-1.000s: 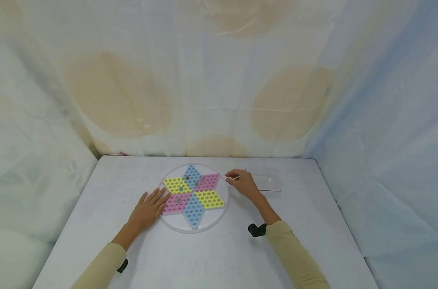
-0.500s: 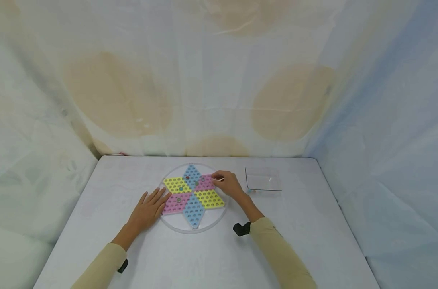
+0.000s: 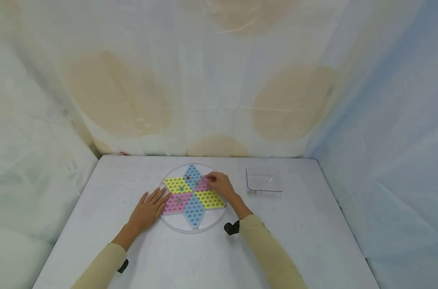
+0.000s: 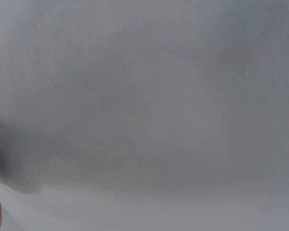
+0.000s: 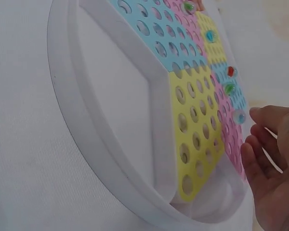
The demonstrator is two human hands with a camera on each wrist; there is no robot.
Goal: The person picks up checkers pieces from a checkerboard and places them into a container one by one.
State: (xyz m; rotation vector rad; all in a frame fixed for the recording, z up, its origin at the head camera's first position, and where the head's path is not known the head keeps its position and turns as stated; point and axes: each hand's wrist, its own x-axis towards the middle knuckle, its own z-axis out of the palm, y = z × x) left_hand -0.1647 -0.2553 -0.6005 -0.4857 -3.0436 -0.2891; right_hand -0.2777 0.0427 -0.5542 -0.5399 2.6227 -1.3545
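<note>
A round Chinese checkers board (image 3: 175, 229) with a blue, pink and yellow star lies on the table. My left hand (image 3: 146, 211) lies flat with spread fingers, fingertips on its left edge and pink point. My right hand (image 3: 221, 186) is over the far-right pink point, fingers loosely bent and apart; nothing shows between them in the right wrist view. A clear bluish marble (image 5: 239, 116) sits in the board right by its fingertips. Close by are a green marble (image 5: 229, 88) and a red one (image 5: 231, 71). A blue marble (image 5: 210, 36) and another green marble (image 5: 188, 7) sit farther left.
A clear rectangular tray (image 3: 265, 190) stands to the right of the board, with small coloured things at its near left corner. The white table (image 3: 294, 233) has pale curtains (image 3: 211, 100) behind and at both sides. The left wrist view shows mostly blurred pale surface.
My right hand has moved left from beside the clear tray to over the board's pink point, uncovering the tray. My left hand has stayed in place, and the marbles on the board look unmoved.
</note>
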